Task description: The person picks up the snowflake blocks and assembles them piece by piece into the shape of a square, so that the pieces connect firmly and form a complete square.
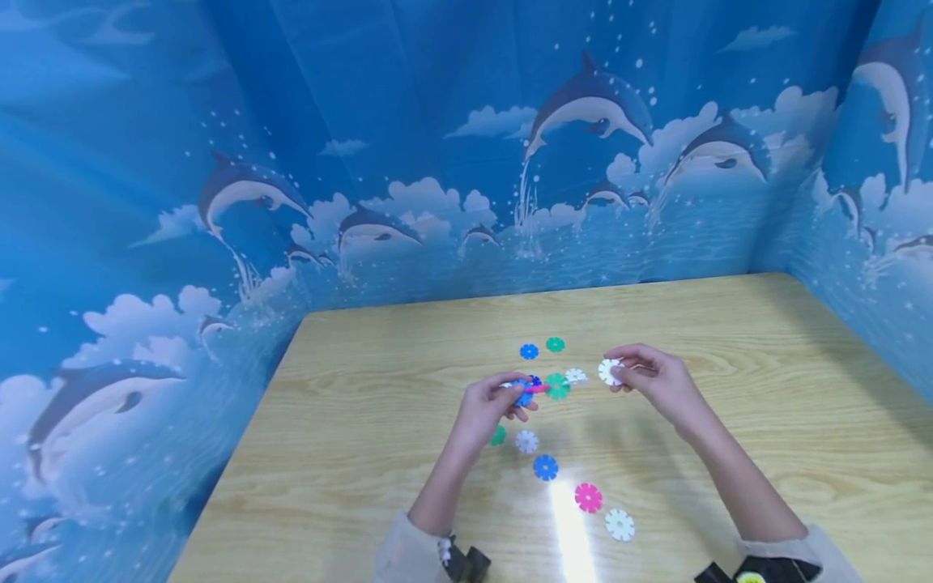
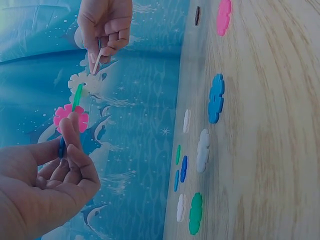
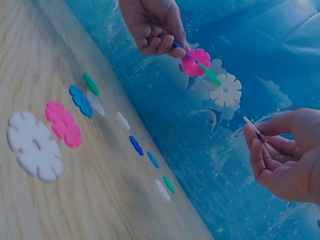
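Observation:
My left hand [image 1: 483, 407] pinches the blue notched disc [image 1: 521, 394] at one end of a short chain of flower-shaped snap discs. Linked after it are a pink disc [image 3: 196, 63], a green disc [image 1: 557, 387] and a white disc [image 3: 226, 90], each set crosswise to its neighbour. Across from the chain's white end, my right hand [image 1: 659, 387] holds a single white disc [image 1: 610, 372] between thumb and fingers. A gap separates this loose disc from the chain. Both hands are raised above the wooden table [image 1: 350, 453].
Several loose discs lie flat on the table: a blue one [image 1: 529, 351] and a green one [image 1: 555, 344] behind the hands, and a blue one [image 1: 545, 467], a pink one [image 1: 588, 498] and a white one [image 1: 619, 525] in front. A dolphin-printed curtain [image 1: 437, 146] surrounds the table's far sides.

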